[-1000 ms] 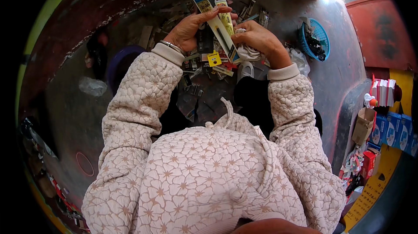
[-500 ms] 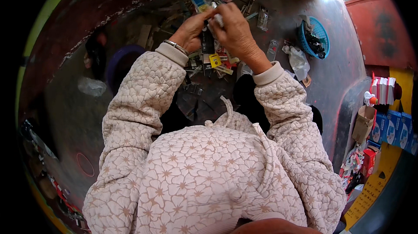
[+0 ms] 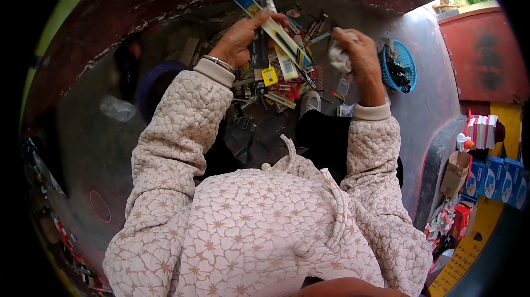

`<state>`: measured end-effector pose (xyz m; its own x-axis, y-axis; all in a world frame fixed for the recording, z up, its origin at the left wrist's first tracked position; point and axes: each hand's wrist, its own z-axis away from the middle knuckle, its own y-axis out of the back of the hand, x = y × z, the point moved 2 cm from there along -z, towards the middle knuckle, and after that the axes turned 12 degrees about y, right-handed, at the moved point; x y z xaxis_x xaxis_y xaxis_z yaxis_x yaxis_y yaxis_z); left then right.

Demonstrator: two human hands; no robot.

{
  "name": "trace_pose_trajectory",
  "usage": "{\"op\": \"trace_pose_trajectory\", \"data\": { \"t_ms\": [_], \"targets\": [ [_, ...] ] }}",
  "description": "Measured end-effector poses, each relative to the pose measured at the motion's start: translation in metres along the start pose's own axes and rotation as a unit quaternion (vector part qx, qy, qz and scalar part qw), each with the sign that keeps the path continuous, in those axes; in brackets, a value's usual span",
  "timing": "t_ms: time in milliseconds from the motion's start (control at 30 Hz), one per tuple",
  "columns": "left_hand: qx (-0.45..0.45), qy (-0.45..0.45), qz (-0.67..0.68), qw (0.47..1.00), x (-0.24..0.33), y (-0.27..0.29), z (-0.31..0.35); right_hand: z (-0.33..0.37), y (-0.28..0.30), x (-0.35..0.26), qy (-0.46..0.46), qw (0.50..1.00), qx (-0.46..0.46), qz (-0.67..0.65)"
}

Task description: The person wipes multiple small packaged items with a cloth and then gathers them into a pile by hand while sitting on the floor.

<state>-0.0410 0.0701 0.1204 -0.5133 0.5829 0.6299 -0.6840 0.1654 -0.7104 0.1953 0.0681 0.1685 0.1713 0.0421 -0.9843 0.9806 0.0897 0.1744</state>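
My left hand (image 3: 236, 41) is closed around a few long, flat packages. One, a narrow pale pack with a blue end (image 3: 282, 39), slants down to the right, and a dark pack (image 3: 258, 54) hangs beneath it. A crumpled whitish cloth (image 3: 339, 58) is gripped in my right hand (image 3: 363, 56), apart from the packages and to their right. Below both hands a loose heap of small packaged items (image 3: 281, 98) covers the floor, with a yellow card (image 3: 269, 76) near its middle. The packs' contents are too small to make out.
A blue plastic basket (image 3: 409, 62) with dark things inside stands to the right. At the left are a purple basin (image 3: 148, 87) and a clear plastic bag (image 3: 117, 108). Blue boxes (image 3: 499, 180) and a brown paper bag (image 3: 456, 173) line the right side. My shoe (image 3: 311, 102) borders the heap.
My hands were together over the packages; the right has moved away to the right with the cloth. The long packs in my left hand now show more fully, slanting down to the right.
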Motion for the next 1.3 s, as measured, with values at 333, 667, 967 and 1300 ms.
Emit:
{"op": "trace_pose_trajectory", "data": {
  "t_ms": [333,667,967,1300],
  "targets": [
    [0.007,0.032,-0.029,0.999,-0.017,-0.02,0.004,0.024,-0.061,0.005,-0.093,0.949,-0.298,-0.039],
    [0.055,0.014,0.003,0.998,-0.009,-0.02,0.011,0.019,-0.053,0.008,-0.082,0.957,-0.253,-0.116],
    [0.151,0.027,0.018,0.988,-0.012,-0.008,0.006,0.013,-0.043,0.007,0.044,0.983,-0.171,0.05],
    [0.123,-0.024,-0.083,0.989,-0.027,-0.028,0.008,0.022,-0.075,-0.003,0.122,0.948,-0.19,0.225]
  ]
}}
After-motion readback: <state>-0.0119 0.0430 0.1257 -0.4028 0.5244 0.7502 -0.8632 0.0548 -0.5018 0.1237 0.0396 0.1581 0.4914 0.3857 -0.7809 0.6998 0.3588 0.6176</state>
